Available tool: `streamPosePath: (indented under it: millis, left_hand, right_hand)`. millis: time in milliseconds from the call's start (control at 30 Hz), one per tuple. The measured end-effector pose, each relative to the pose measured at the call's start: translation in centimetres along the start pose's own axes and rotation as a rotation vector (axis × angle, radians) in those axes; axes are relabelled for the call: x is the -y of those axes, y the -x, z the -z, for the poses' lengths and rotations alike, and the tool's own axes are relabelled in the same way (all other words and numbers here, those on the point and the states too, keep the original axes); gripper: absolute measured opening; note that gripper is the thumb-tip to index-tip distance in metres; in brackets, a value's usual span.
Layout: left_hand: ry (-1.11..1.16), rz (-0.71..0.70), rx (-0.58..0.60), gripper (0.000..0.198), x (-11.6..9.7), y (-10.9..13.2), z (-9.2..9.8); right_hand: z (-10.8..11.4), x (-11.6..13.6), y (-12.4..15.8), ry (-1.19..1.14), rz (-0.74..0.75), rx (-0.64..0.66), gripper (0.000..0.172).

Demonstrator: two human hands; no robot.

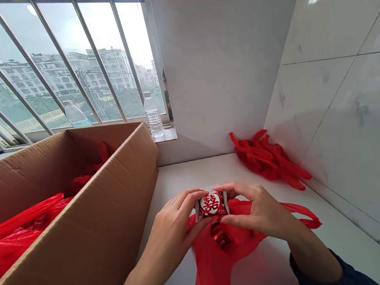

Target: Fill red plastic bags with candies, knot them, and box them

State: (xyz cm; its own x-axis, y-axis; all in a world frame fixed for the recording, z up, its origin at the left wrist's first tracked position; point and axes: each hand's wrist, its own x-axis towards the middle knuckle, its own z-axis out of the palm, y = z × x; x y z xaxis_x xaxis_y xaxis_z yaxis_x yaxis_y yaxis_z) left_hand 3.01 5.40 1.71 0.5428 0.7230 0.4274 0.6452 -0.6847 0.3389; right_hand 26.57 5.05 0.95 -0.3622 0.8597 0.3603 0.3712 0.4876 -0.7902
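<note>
Between my two hands is a small red-and-white sealed packet [210, 204] with a large red character on its front. My left hand [177, 221] grips its left edge with thumb and fingers, and my right hand [254, 206] grips its right edge. Below the packet a red plastic bag [214, 270] lies spread on the white surface, one handle loop reaching out to the right. A small shiny dark-red wrapped piece [219, 236] rests on the bag, just under the packet.
To the left stands a large open cardboard box [93, 230] with red plastic bags [22, 225] inside. A heap of red bags [265, 158] lies by the tiled wall [353, 107]. A clear water bottle [153, 114] stands on the sill of the barred window.
</note>
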Motion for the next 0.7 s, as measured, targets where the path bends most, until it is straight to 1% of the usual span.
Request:
streamPosePath:
  millis: [233,400,467,567,633,700]
  left_hand:
    - [-0.006,-0.011,-0.016,0.031,0.49,0.14,-0.21]
    - [0.023,0.001,-0.01,0.031,0.18,-0.06,-0.01]
    - [0.048,0.011,-0.026,0.035,-0.03,-0.08,0.08]
    - [0.062,0.013,-0.078,0.041,-0.02,0.07,0.18]
    - [0.057,-0.009,-0.095,0.036,0.21,0.23,0.25]
    - [0.057,-0.037,-0.085,0.028,0.51,0.36,0.32]
  right_hand:
    - [0.19,-0.44,-0.04,-0.002,0.049,0.009,0.048]
    - [0.29,-0.48,-0.02,-0.037,0.076,0.019,0.041]
    - [0.3,-0.38,-0.1,-0.047,0.071,0.018,0.038]
    - [0.25,-0.27,-0.22,-0.076,0.05,0.022,0.03]
    - [0.19,-0.24,-0.25,-0.106,0.033,0.039,0.021]
    - [0.12,-0.24,-0.21,-0.129,0.007,0.072,0.014]
